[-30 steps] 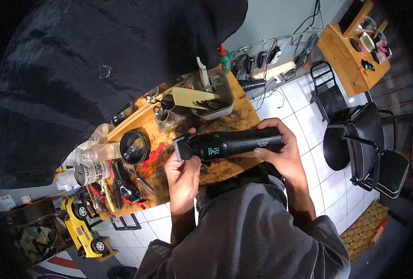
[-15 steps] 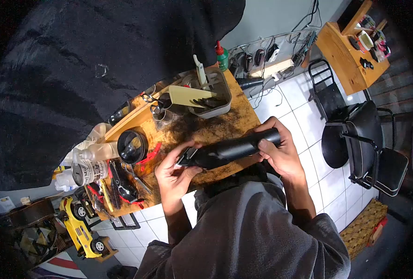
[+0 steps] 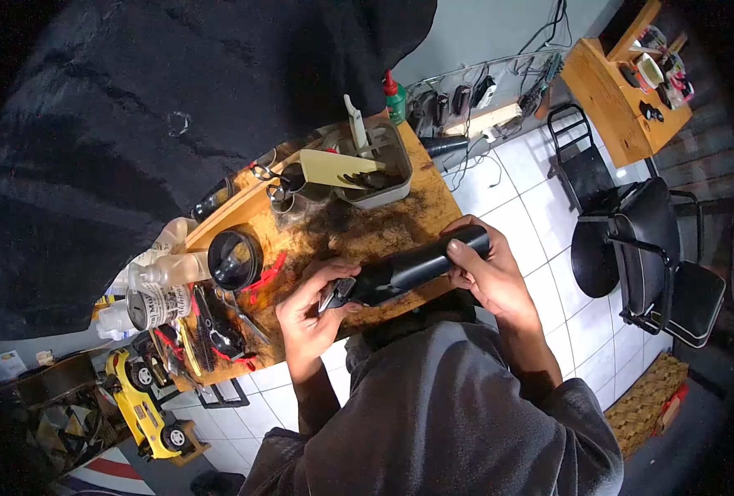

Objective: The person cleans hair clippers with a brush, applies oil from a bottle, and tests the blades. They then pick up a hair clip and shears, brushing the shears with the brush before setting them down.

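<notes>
I hold a black hair clipper [image 3: 408, 269] level above the front of the wooden table. My left hand [image 3: 310, 318] pinches its head end, with the thumb below and the fingers above. A small metallic blade part shows between them. At the other end, my right hand [image 3: 492, 273] is closed round the smooth body, thumb lying on top. Left of my left hand, a round black bowl [image 3: 234, 259] and red clips [image 3: 269, 273] rest on the table. Whether the blade part is loose or fixed cannot be made out.
A grey plastic container [image 3: 396, 194] holds a pale yellow comb-like plate [image 3: 334, 169] and a white-handled tool. Bottles, scissors [image 3: 281, 194] and combs crowd the left side. A green bottle [image 3: 395, 103] stands at the back. Black chairs [image 3: 648, 240] are at right, a yellow toy car [image 3: 145, 405] lower left.
The clipper has turned in my hands, so its blade end shows more. Both hands have shifted slightly; my left fingers now curl over the head, and the right end sits slightly further left.
</notes>
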A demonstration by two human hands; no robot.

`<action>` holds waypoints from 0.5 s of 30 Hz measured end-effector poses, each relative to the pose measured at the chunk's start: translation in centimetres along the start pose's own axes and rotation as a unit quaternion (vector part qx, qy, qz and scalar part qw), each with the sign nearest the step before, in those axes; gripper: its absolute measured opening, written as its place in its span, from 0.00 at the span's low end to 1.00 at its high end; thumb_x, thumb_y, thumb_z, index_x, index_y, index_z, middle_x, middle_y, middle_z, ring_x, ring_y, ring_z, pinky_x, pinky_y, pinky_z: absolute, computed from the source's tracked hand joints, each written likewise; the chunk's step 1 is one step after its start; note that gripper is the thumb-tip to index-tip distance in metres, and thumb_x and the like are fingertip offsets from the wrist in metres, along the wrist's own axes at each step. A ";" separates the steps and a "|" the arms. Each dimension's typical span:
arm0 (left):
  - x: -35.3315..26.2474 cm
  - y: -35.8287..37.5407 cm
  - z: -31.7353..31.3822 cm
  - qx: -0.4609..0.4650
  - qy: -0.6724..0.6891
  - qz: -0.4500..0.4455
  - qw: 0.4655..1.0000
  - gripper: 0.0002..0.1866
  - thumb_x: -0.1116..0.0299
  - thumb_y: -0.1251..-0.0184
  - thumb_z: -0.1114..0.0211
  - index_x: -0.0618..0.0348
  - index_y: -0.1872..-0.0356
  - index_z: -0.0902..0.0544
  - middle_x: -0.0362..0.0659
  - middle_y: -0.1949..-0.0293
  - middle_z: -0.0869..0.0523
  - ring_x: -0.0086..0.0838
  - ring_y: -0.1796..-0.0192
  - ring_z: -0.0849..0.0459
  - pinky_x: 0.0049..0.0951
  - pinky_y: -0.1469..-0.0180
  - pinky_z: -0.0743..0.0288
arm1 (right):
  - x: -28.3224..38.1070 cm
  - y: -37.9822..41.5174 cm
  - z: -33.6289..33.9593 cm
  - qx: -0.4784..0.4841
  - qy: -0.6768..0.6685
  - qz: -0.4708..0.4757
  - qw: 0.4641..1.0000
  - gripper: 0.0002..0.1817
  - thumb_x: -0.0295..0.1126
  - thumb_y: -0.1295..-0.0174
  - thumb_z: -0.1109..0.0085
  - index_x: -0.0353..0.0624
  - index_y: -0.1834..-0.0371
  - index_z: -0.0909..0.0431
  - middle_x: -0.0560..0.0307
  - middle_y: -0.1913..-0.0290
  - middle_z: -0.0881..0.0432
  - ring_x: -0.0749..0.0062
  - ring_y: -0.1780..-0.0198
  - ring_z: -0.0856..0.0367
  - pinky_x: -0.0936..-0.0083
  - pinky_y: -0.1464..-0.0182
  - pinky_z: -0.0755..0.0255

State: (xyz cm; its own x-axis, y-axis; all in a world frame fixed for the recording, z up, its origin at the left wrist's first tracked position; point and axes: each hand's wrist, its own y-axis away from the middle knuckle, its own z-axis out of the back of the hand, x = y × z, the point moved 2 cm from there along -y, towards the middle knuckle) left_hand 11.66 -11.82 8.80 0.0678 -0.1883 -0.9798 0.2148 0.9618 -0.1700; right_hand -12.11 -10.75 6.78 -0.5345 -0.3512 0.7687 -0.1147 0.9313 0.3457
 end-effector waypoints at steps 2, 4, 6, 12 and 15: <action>0.5 -0.3 0.0 0.006 -0.021 -0.054 0.998 0.21 0.80 0.58 0.26 0.70 0.58 0.19 0.49 0.53 0.16 0.38 0.45 0.20 0.35 0.40 0.29 | 0.1 0.1 -0.2 -0.002 -0.020 0.040 0.999 0.13 0.32 0.36 0.39 0.35 0.57 0.29 0.63 0.74 0.30 0.88 0.79 0.36 0.90 0.79 0.42; 0.3 -0.4 0.0 -0.009 -0.063 -0.055 0.996 0.24 0.80 0.60 0.26 0.69 0.55 0.19 0.48 0.51 0.17 0.37 0.46 0.21 0.35 0.40 0.29 | -0.1 0.0 -0.1 0.004 -0.041 0.051 0.998 0.11 0.29 0.36 0.39 0.37 0.58 0.29 0.64 0.75 0.29 0.86 0.79 0.35 0.87 0.79 0.42; -0.4 -0.6 -0.2 -0.025 -0.106 -0.054 0.993 0.27 0.80 0.61 0.27 0.68 0.53 0.20 0.47 0.50 0.18 0.36 0.46 0.21 0.35 0.41 0.30 | -0.2 0.2 -0.1 0.012 -0.063 0.061 0.996 0.09 0.27 0.37 0.40 0.38 0.58 0.29 0.65 0.75 0.28 0.84 0.79 0.34 0.84 0.79 0.42; 1.6 0.7 0.9 0.030 0.181 0.194 0.964 0.30 0.84 0.49 0.43 0.66 0.39 0.31 0.43 0.53 0.18 0.27 0.50 0.19 0.28 0.44 0.26 | 0.0 0.5 0.0 0.005 0.070 0.134 0.988 0.16 0.21 0.43 0.36 0.38 0.56 0.32 0.52 0.62 0.19 0.77 0.67 0.20 0.82 0.65 0.26; -0.4 0.5 -0.6 -0.072 0.243 0.226 0.941 0.29 0.86 0.47 0.46 0.70 0.39 0.33 0.42 0.57 0.18 0.25 0.54 0.19 0.27 0.47 0.25 | 0.3 0.4 -0.6 0.044 0.097 0.226 0.968 0.20 0.17 0.48 0.34 0.38 0.55 0.34 0.40 0.52 0.19 0.67 0.52 0.18 0.76 0.51 0.24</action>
State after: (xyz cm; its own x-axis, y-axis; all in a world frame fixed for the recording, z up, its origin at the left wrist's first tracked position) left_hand 11.14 -11.10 9.07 -0.3404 0.3248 -0.8824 0.1339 0.9456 0.2965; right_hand -11.82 -10.52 7.49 -0.3804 0.0910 0.9203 0.0190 0.9957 -0.0906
